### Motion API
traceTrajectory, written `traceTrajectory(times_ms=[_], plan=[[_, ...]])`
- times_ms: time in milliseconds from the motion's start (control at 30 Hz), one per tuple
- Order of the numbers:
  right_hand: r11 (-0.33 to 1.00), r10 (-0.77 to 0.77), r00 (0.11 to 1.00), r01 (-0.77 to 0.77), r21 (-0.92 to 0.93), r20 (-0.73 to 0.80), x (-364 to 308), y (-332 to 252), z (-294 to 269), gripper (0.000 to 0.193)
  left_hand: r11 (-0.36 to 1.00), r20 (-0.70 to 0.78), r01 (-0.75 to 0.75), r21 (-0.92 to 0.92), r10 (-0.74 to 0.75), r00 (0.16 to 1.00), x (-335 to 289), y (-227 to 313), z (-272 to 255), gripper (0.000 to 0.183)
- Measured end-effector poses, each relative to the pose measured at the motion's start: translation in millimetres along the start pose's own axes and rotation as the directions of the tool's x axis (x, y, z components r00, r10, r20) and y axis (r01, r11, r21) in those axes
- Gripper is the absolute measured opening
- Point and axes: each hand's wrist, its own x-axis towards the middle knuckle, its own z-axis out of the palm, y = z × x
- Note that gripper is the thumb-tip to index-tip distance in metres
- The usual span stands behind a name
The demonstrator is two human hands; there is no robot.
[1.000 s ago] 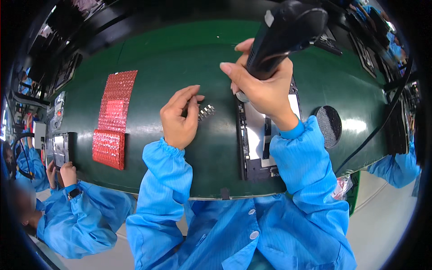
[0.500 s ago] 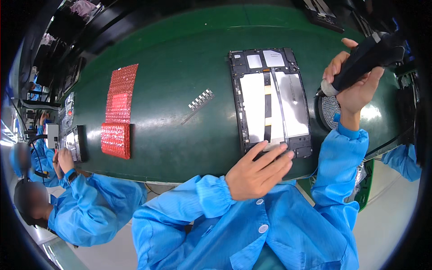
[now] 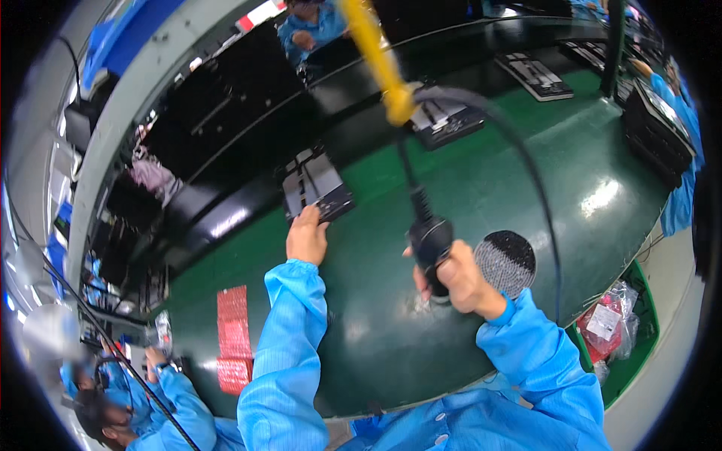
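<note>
My left hand (image 3: 307, 239) reaches far out over the bench and grips the near end of a tablet (image 3: 322, 176) with its insides exposed. The tablet has pale battery panels, dark ribbon strips and a black frame, and it lies at the bench's far side by a dark strip. Its near edge is partly hidden under my fingers. My right hand (image 3: 460, 279) is wrapped round a black electric screwdriver (image 3: 430, 244), held upright above the green bench, its cord running up from the top. Beside that hand is a round tray (image 3: 506, 263) of small screws.
Red bubble-wrap pouches (image 3: 235, 331) lie at left on the green bench (image 3: 376, 338). More opened tablets (image 3: 451, 124) stand along the far side. A yellow hanger (image 3: 368, 52) dangles overhead. At lower right is a green bin (image 3: 643, 338) with plastic bags. Co-workers (image 3: 177, 406) sit at left.
The view has swung. The tablet that lay before me is now far forward with my left hand on its end. My right hand has brought the screwdriver in from the right, over the bench.
</note>
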Motion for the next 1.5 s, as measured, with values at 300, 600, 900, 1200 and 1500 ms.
traceTrajectory(times_ms=[300,600,900,1200,1500], plan=[[0.998,0.044,0.999,-0.045,0.048,0.01,-5.5,3.5,4.1,0.037,0.991,0.245,-0.13,-0.016,0.13,0.961,58.7,59.0,37.6,0.048],[0.997,-0.03,0.995,0.036,-0.064,0.091,-10.4,-8.0,6.0,0.039,0.938,0.342,-0.341,0.065,0.3,0.891,169.3,170.7,84.1,0.064],[0.994,-0.098,0.993,0.101,-0.048,0.062,-12.7,-2.4,-3.0,0.04,0.938,0.207,-0.169,0.303,0.109,0.972,210.6,195.0,113.7,0.047],[0.996,-0.086,0.996,0.086,-0.014,-0.005,-14.2,4.7,8.2,0.045,0.95,-0.086,-0.307,0.057,0.311,0.947,110.4,137.2,33.9,0.045],[0.993,0.057,0.972,-0.078,-0.086,-0.227,-13.8,-67.8,-42.6,0.031,0.935,0.168,-0.292,-0.2,0.327,0.93,-99.9,147.0,-56.7,0.063]])
